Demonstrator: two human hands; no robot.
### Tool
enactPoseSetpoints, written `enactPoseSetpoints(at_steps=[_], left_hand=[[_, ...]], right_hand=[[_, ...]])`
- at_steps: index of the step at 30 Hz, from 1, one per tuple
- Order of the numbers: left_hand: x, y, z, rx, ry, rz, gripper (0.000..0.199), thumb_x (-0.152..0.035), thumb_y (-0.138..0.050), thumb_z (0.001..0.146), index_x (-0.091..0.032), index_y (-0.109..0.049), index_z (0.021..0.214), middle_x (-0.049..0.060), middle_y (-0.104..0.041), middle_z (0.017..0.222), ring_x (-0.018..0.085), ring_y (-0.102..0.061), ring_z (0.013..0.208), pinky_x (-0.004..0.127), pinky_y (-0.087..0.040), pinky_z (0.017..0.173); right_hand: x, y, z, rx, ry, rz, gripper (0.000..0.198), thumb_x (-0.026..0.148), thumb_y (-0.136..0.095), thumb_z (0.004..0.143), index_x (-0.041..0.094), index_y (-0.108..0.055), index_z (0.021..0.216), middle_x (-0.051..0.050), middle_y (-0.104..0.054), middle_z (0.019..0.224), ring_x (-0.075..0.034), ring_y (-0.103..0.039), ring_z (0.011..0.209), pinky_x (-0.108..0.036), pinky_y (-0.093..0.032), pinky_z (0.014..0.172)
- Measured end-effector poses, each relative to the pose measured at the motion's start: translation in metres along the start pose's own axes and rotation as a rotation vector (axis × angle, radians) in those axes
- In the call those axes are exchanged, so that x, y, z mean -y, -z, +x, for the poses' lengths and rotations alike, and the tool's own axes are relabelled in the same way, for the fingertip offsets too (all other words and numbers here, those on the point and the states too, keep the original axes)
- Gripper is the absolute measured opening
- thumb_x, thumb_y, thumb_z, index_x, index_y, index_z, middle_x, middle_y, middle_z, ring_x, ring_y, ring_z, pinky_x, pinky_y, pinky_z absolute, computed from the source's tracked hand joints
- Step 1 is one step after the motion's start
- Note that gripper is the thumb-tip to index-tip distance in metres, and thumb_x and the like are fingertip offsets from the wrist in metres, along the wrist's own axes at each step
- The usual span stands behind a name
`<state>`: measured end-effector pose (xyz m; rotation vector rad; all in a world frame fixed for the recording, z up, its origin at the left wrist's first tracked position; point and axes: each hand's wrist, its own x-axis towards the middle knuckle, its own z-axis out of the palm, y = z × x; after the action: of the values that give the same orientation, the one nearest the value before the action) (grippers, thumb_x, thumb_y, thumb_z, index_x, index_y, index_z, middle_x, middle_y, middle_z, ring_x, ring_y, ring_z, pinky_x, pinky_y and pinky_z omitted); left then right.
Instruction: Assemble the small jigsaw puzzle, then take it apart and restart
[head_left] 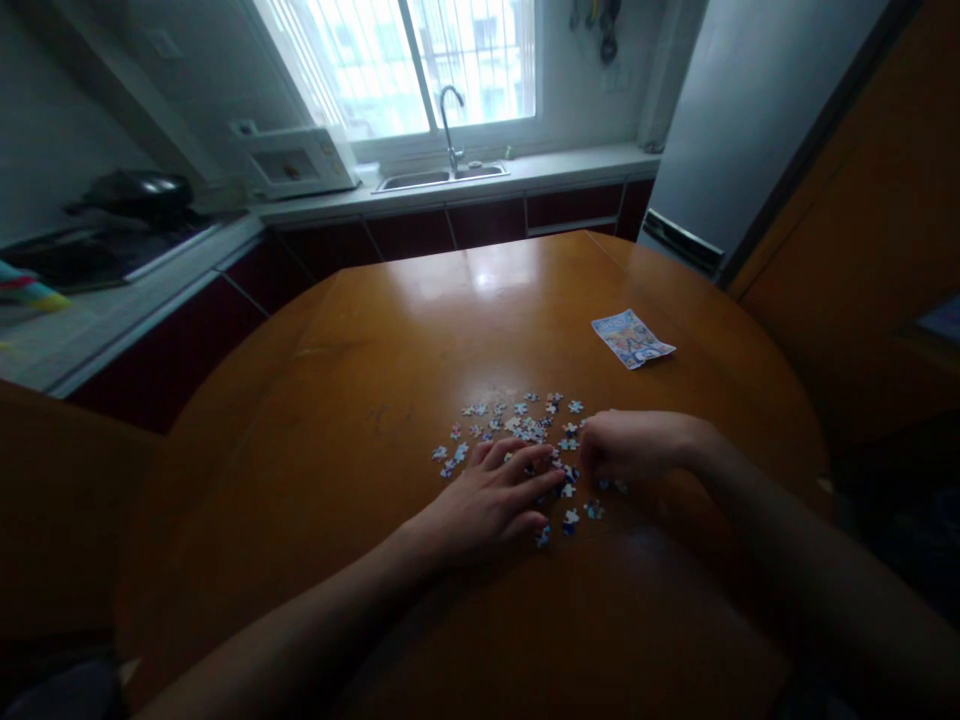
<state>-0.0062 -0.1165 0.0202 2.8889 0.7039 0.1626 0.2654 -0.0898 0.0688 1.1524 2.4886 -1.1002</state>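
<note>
Many small jigsaw puzzle pieces [531, 428] lie loosely scattered on the brown wooden table [315, 430]. Over the near left part of them rests my left hand [491, 495], palm down with its fingers stretched out and apart. My right hand [630, 443] is at the right edge of the scatter, its fingers curled in and pointing down to the tabletop. Whatever may be between those fingers is hidden from the camera. A few single pieces, such as a puzzle piece [571, 518], lie in front of the hands.
A creased, colourful printed sheet [631, 338] lies farther back on the right. Beyond the table are a sink [416, 181] with a tall faucet [450, 125], a white microwave [292, 162], a dark pan [142, 192] on the stove and a grey refrigerator [750, 110].
</note>
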Motion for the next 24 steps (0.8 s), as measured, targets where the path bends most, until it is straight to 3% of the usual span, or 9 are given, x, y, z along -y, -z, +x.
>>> enactPoseSetpoints(at_steps=[6, 14, 16, 20, 24], left_hand=[[-0.003, -0.004, 0.001, -0.048, 0.034, 0.027, 0.052, -0.054, -0.048, 0.102, -0.043, -0.040, 0.153, 0.003, -0.038, 0.159, 0.036, -0.033, 0.140, 0.058, -0.030, 0.114], [0.006, -0.001, 0.002, -0.200, 0.167, 0.051, 0.035, -0.037, -0.048, 0.105, -0.027, -0.057, 0.137, 0.009, -0.057, 0.139, 0.031, -0.042, 0.131, 0.052, -0.038, 0.109], [0.008, -0.002, 0.002, -0.202, 0.199, 0.057, 0.039, -0.036, -0.049, 0.104, -0.024, -0.055, 0.141, 0.010, -0.056, 0.142, 0.032, -0.041, 0.132, 0.054, -0.038, 0.109], [0.011, -0.005, 0.002, -0.151, 0.201, 0.033, 0.045, -0.039, -0.048, 0.104, -0.024, -0.050, 0.147, 0.007, -0.052, 0.151, 0.034, -0.039, 0.136, 0.056, -0.035, 0.112], [0.010, -0.006, 0.002, -0.107, 0.198, 0.006, 0.048, -0.042, -0.046, 0.105, -0.023, -0.048, 0.150, 0.005, -0.052, 0.154, 0.034, -0.041, 0.135, 0.056, -0.035, 0.112]], right_hand=[[0.012, 0.005, 0.003, -0.204, 0.059, -0.001, 0.030, 0.010, -0.054, 0.083, 0.019, -0.080, 0.095, -0.006, -0.078, 0.087, -0.016, -0.066, 0.073, -0.026, -0.044, 0.066], [0.015, -0.002, 0.008, -0.230, 0.082, -0.012, 0.033, 0.010, -0.054, 0.087, 0.024, -0.079, 0.103, -0.006, -0.079, 0.094, -0.018, -0.071, 0.083, -0.028, -0.046, 0.074], [0.014, -0.004, 0.011, -0.274, 0.079, -0.042, 0.031, 0.012, -0.055, 0.089, 0.025, -0.079, 0.105, -0.006, -0.079, 0.096, -0.019, -0.071, 0.084, -0.028, -0.046, 0.074], [0.012, -0.012, 0.025, -0.505, -0.017, -0.141, 0.029, 0.015, -0.056, 0.093, 0.024, -0.076, 0.111, -0.008, -0.077, 0.100, -0.020, -0.069, 0.085, -0.029, -0.044, 0.071], [0.010, -0.023, 0.043, -0.606, -0.049, -0.201, 0.017, 0.017, -0.060, 0.094, 0.021, -0.076, 0.098, -0.009, -0.072, 0.101, -0.018, -0.065, 0.081, -0.028, -0.041, 0.067]])
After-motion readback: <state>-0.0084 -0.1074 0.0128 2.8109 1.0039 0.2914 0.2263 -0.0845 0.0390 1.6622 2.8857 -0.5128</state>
